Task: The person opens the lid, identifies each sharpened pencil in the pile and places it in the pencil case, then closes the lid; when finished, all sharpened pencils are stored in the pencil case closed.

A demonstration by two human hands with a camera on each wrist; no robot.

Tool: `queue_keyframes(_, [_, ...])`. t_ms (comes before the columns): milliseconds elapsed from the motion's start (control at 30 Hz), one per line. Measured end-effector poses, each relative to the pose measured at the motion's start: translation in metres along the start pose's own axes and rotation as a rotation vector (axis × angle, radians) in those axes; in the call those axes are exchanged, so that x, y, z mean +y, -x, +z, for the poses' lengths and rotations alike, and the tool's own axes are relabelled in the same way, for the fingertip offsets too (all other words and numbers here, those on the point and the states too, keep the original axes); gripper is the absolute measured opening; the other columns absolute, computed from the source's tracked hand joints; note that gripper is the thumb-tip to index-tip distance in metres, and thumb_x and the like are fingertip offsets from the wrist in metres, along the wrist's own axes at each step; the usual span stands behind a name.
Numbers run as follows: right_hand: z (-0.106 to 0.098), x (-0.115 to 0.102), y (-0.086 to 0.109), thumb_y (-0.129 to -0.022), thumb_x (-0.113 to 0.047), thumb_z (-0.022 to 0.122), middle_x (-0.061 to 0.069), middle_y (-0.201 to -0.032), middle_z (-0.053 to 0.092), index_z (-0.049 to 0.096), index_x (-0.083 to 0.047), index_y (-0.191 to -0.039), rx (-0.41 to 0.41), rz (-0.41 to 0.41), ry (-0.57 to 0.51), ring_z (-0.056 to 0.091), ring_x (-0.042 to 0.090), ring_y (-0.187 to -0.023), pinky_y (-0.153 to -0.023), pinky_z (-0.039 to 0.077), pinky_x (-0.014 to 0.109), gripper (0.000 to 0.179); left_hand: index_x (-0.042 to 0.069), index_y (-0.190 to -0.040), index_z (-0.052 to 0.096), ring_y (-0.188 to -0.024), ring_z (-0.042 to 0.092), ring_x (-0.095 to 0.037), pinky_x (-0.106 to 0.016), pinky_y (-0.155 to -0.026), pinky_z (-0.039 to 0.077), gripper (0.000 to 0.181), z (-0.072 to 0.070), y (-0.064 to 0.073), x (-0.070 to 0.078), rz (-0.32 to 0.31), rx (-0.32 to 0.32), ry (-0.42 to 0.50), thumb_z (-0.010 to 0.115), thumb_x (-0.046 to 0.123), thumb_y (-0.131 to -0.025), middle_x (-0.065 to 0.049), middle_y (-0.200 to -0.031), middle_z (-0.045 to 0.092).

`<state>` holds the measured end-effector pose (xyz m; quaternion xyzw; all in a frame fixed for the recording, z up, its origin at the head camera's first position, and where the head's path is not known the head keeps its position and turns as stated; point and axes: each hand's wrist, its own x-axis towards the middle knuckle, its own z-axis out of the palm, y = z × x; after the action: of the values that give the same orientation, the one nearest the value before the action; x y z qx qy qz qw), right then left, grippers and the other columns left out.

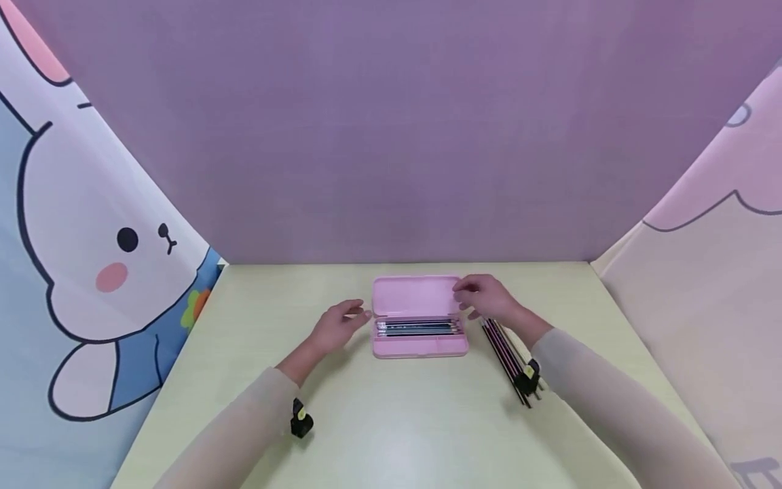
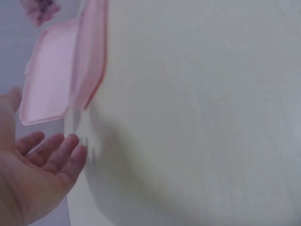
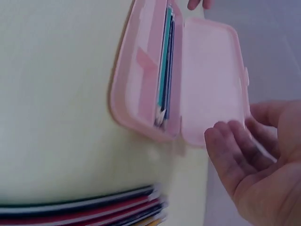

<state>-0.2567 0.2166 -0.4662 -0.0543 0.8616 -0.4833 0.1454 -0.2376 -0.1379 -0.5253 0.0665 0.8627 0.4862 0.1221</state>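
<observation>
A pink pencil case (image 1: 420,347) lies with its lid (image 1: 411,296) raised and tilted back on its hinge. Several pencils (image 1: 418,328) rest side by side in its rear compartment. Just off the left end of the case is my left hand (image 1: 337,327), its fingers loosely bent and nothing in them. My right hand (image 1: 485,299) is at the lid's right edge; in the right wrist view its loosely bent fingers (image 3: 230,143) overlap the lid's corner, with the thumb by the rim.
To the right of the case, a bundle of dark and coloured pencils (image 1: 504,356) lies slantwise on the pale table (image 1: 391,414), partly under my right forearm. A purple wall (image 1: 403,136) rises behind the table, and printed cloth panels (image 1: 91,272) stand at both sides.
</observation>
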Motion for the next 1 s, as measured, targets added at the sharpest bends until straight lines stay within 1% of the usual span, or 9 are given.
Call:
queue_keyframes(133, [-0.004,0.017,0.008,-0.107,-0.024,0.055,0.031,-0.134,0.058,0.052,0.005,-0.139,0.048,0.107,-0.111,0.063,0.046,-0.116,-0.089,0.061,0.055,0.044,0.009,-0.153,0.046,-0.119,0.065,-0.033,-0.043,-0.089,0.062,0.066,-0.003,-0.004,0.005,-0.124,-0.034,0.234,0.053,0.052,-0.104,-0.015,-0.146,0.058])
queue_keyframes(167, [-0.004,0.020,0.009,-0.107,-0.026,0.054,0.031,-0.137,0.056,0.050,0.004,-0.141,0.058,0.135,-0.138,0.062,0.046,-0.119,-0.091,0.060,0.055,0.046,0.010,-0.154,0.045,-0.121,0.065,-0.033,-0.043,-0.089,0.062,0.067,-0.003,-0.006,0.006,-0.149,-0.044,0.274,0.052,0.054,-0.104,-0.015,-0.149,0.056])
queue_keyframes(267, [-0.001,0.028,0.012,-0.108,-0.031,0.052,0.031,-0.144,0.050,0.043,0.003,-0.147,0.070,0.183,-0.211,0.057,0.046,-0.128,-0.095,0.059,0.054,0.053,0.012,-0.157,0.040,-0.125,0.062,-0.032,-0.043,-0.090,0.062,0.071,-0.003,-0.009,0.008,-0.198,-0.067,0.342,0.048,0.058,-0.104,-0.012,-0.154,0.052])
queue_keyframes(333, [0.003,0.031,0.012,-0.108,-0.034,0.051,0.030,-0.147,0.048,0.041,0.001,-0.150,0.068,0.209,-0.254,0.055,0.046,-0.131,-0.097,0.058,0.054,0.056,0.012,-0.159,0.037,-0.127,0.060,-0.032,-0.043,-0.092,0.061,0.073,-0.003,-0.011,0.009,-0.214,-0.078,0.349,0.046,0.059,-0.104,-0.011,-0.156,0.050])
queue_keyframes(467, [0.011,0.036,0.012,-0.109,-0.039,0.048,0.029,-0.150,0.047,0.036,0.000,-0.155,0.018,0.221,-0.306,0.054,0.044,-0.135,-0.101,0.056,0.054,0.061,0.011,-0.159,0.036,-0.128,0.059,-0.033,-0.044,-0.094,0.061,0.072,0.000,-0.012,0.009,-0.236,-0.092,0.341,0.043,0.058,-0.105,-0.011,-0.157,0.048])
queue_keyframes(633, [0.015,0.037,0.012,-0.110,-0.039,0.045,0.027,-0.149,0.051,0.034,-0.001,-0.156,-0.029,0.229,-0.335,0.056,0.042,-0.133,-0.101,0.056,0.054,0.061,0.009,-0.159,0.036,-0.129,0.059,-0.034,-0.044,-0.096,0.060,0.071,0.005,-0.011,0.010,-0.218,-0.131,0.333,0.041,0.057,-0.106,-0.013,-0.156,0.049])
queue_keyframes(767, [0.013,0.036,0.009,-0.110,-0.040,0.044,0.027,-0.148,0.052,0.034,-0.001,-0.157,-0.041,0.235,-0.368,0.057,0.042,-0.132,-0.100,0.057,0.054,0.062,0.009,-0.158,0.038,-0.130,0.058,-0.034,-0.045,-0.098,0.059,0.072,0.007,-0.011,0.014,-0.204,-0.147,0.347,0.040,0.059,-0.106,-0.014,-0.155,0.050])
queue_keyframes(900, [0.010,0.037,0.006,-0.107,-0.049,0.046,0.026,-0.148,0.052,0.038,-0.005,-0.156,-0.056,0.246,-0.397,0.056,0.041,-0.132,-0.099,0.057,0.053,0.066,0.010,-0.159,0.038,-0.131,0.058,-0.036,-0.047,-0.099,0.058,0.075,0.008,-0.012,0.016,-0.208,-0.140,0.378,0.039,0.062,-0.105,-0.014,-0.156,0.049])
queue_keyframes(1000, [0.009,0.037,0.006,-0.105,-0.057,0.046,0.025,-0.148,0.053,0.042,-0.009,-0.154,-0.066,0.251,-0.408,0.056,0.041,-0.133,-0.098,0.058,0.053,0.068,0.015,-0.159,0.037,-0.131,0.057,-0.037,-0.049,-0.101,0.056,0.076,0.008,-0.013,0.017,-0.214,-0.150,0.401,0.037,0.066,-0.104,-0.014,-0.157,0.048])
